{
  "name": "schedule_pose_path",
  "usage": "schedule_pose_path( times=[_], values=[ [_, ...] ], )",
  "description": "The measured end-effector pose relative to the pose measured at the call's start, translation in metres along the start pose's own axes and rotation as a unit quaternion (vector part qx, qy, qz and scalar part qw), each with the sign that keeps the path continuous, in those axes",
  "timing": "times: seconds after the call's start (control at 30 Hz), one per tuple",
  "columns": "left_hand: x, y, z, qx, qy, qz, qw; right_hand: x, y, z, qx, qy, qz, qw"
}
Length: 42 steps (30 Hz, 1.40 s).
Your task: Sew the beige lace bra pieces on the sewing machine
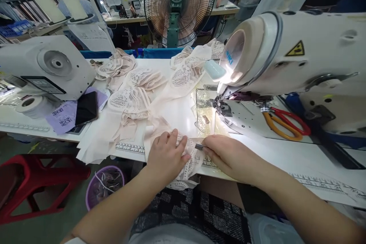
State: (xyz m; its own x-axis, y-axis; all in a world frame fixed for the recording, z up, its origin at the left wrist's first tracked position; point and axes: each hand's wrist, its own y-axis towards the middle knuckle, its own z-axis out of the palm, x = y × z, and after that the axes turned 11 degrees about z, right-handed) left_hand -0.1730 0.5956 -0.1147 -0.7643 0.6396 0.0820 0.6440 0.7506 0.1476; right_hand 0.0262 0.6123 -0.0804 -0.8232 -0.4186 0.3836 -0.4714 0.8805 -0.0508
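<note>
"What bounds the reach, left to right?"

"A phone (86,107) well out to the left; then lace pieces (128,103) just beyond the left hand (168,156). The table (271,156) has its front edge close by both hands. The sewing machine (309,53) stands beyond the right hand (233,156), scissors (283,126) farther right."

"And the grip?"

"Left: palm down, fingers spread on the lace fabric (189,164), which hangs over the edge between the hands. Right: thumb and fingers pinched together on a small metal tool (199,146), tip pointing left."
</note>
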Motion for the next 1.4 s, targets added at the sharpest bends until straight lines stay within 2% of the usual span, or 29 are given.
schedule_pose_path(
  times=[0.2,0.37,0.67,0.83,1.0,1.17,1.23,1.4],
  values=[
    [-0.003,-0.003,-0.001,-0.006,-0.006,-0.004,1.0,-0.005,0.022,0.009,-0.085,-0.03,0.05,0.995],
    [-0.003,-0.004,0.002,-0.013,-0.001,-0.003,1.0,0.006,0.043,0.022,-0.048,-0.108,0.047,0.992],
    [-0.004,-0.003,0.004,-0.015,-0.016,-0.008,1.0,0.014,0.045,0.024,-0.029,-0.132,0.042,0.99],
    [-0.004,-0.003,0.004,-0.02,-0.007,-0.003,1.0,0.013,0.045,0.02,-0.021,-0.125,0.036,0.991],
    [-0.003,-0.003,0.003,-0.018,-0.004,-0.002,1.0,0.013,0.042,0.01,0.026,-0.145,0.034,0.989],
    [-0.003,-0.003,0.002,-0.023,0.0,0.003,1.0,0.009,0.031,0.003,0.048,-0.179,0.035,0.982],
    [-0.003,-0.003,0.002,-0.022,0.0,0.004,1.0,0.005,0.027,0.004,0.034,-0.182,0.039,0.982],
    [-0.002,-0.003,0.002,-0.026,0.004,0.006,1.0,0.0,0.029,0.015,-0.044,-0.157,0.011,0.987]
  ],
)
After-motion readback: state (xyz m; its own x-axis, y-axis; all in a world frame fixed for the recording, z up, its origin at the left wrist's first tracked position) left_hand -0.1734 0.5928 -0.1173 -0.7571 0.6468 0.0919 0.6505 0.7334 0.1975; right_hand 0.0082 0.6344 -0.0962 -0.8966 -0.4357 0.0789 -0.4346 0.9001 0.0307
